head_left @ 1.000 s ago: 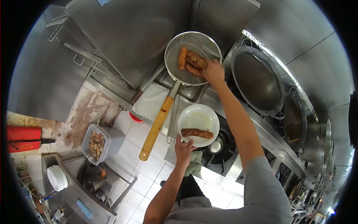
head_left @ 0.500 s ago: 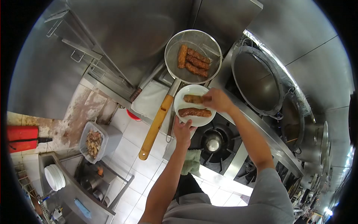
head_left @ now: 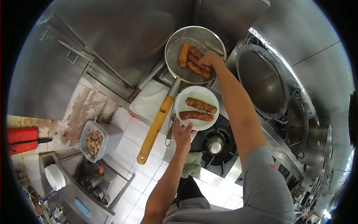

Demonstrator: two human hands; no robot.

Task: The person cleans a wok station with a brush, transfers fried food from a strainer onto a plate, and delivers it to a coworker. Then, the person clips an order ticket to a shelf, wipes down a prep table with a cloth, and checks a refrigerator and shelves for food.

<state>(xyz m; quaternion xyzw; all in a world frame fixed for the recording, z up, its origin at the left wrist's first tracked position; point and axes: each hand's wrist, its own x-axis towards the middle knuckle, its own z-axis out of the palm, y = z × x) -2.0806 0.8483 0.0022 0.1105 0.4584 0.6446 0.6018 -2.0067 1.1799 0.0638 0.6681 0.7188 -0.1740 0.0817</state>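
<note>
My left hand [head_left: 183, 138] grips the near rim of a white plate [head_left: 203, 90], thumb on top and fingers beneath. Two browned fried rolls lie on it side by side, an upper roll [head_left: 201, 105] and a lower roll [head_left: 196, 116]. Just beyond the plate, a round wire-mesh strainer [head_left: 177, 41] with a long wooden handle [head_left: 156, 127] holds several more rolls, among them a lighter one [head_left: 184, 55] at the left. Inside the strainer, my right hand [head_left: 211, 59] has its fingers closed on a middle fried roll [head_left: 194, 59]; the fingertips are partly hidden.
Two large woks, one nearer [head_left: 261, 80], stand at the right. A gas burner [head_left: 214, 146] lies below the plate, with a green cloth [head_left: 192, 164] beside it. At the left are a plastic bin of scraps [head_left: 106, 138], stacked white plates [head_left: 55, 177] and a steel sink unit [head_left: 71, 194].
My right hand has left the upper roll on the plate and moved up into the strainer onto another roll. My left hand still holds the plate, which sits slightly farther right in view.
</note>
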